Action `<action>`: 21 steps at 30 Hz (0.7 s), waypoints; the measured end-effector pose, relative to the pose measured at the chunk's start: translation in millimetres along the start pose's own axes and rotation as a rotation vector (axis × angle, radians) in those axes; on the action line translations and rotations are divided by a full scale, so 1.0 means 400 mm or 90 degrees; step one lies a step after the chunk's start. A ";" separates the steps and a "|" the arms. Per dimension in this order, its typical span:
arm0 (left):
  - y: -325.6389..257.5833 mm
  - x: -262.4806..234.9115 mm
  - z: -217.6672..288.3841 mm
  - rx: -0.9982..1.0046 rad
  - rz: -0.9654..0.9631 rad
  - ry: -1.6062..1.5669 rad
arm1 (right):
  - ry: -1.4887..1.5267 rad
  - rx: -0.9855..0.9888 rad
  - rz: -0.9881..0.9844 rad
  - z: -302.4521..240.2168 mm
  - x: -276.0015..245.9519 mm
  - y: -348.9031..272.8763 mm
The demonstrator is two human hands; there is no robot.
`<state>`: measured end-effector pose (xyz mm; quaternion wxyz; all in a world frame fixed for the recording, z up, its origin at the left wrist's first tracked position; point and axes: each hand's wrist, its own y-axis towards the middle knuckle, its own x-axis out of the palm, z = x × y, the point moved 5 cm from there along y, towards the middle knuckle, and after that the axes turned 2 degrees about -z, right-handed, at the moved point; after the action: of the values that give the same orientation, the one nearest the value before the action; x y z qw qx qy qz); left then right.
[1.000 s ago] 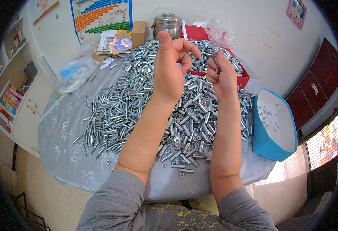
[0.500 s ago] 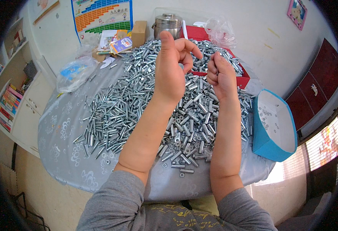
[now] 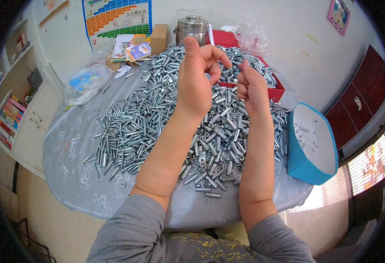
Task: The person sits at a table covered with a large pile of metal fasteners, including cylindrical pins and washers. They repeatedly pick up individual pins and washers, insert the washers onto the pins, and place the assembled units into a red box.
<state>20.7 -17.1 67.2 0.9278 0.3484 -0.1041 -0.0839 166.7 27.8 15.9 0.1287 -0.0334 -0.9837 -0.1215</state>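
Both my hands are raised over a large heap of silvery metal sleeves and bolts [image 3: 144, 127]. My left hand [image 3: 195, 83] has its thumb up and its fingers curled. The grey round end of a metal piece [image 3: 207, 76] shows among those fingers; the rest of it is hidden. To its right, my right hand [image 3: 254, 87] is closed with the thumb on top of the bent fingers, and whatever it grips cannot be made out. The hands stay a little apart. Small nuts and washers [image 3: 207, 199] lie at the heap's near edge.
A blue box [image 3: 311, 168] with small rings inside stands at the table's right. Behind the heap are a red box [image 3: 276, 94], a steel pot [image 3: 191, 30] and a clear plastic bag [image 3: 250, 37]. Another bag [image 3: 86, 85] lies left, near booklets [image 3: 135, 50].
My right hand has turned slightly, its thumb and fingers shifting a little to the left. The left hand has kept nearly the same pose; the heap looks unchanged.
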 end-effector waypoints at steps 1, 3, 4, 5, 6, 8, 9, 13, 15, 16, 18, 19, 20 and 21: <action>0.000 0.001 0.001 0.002 -0.002 0.000 | 0.017 0.010 -0.026 0.004 -0.002 0.000; 0.000 0.002 0.003 0.001 -0.001 -0.007 | 0.052 0.028 -0.079 0.009 -0.007 0.000; -0.001 0.002 0.003 0.001 -0.001 -0.011 | 0.058 0.030 -0.069 0.011 -0.005 0.000; -0.001 0.002 0.001 -0.001 0.000 -0.008 | 0.064 0.032 -0.058 0.008 0.002 -0.004; 0.000 0.001 -0.002 -0.003 0.001 -0.005 | 0.070 0.033 -0.048 0.006 0.005 -0.006; 0.000 0.000 -0.002 -0.005 0.001 -0.001 | 0.053 0.032 -0.055 0.014 -0.006 -0.001; 0.000 0.000 0.000 -0.006 0.001 0.000 | 0.044 0.031 -0.059 0.015 -0.008 0.002; 0.002 0.001 -0.003 -0.014 -0.001 0.000 | 0.003 -0.053 0.051 0.001 -0.015 0.009; 0.004 0.001 -0.006 0.000 -0.011 0.022 | -0.012 -0.053 0.028 0.012 -0.024 0.016; 0.005 0.002 -0.007 0.006 -0.017 0.033 | 0.055 -0.017 -0.016 0.018 -0.021 0.015; 0.004 0.002 -0.009 0.010 -0.018 0.029 | 0.188 0.056 -0.101 0.020 -0.009 0.002; 0.004 0.003 -0.009 0.012 -0.019 0.027 | 0.154 0.048 -0.073 0.016 -0.007 0.000; 0.003 0.003 -0.010 0.004 -0.014 0.017 | 0.120 0.040 -0.044 0.014 -0.002 -0.001; 0.001 0.005 -0.008 -0.004 -0.009 0.006 | 0.087 0.033 -0.015 0.011 -0.002 -0.003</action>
<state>23.3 -15.2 65.5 0.9289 0.3462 -0.0969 -0.0888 166.2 27.8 11.5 0.1947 -0.0101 -0.9757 -0.0997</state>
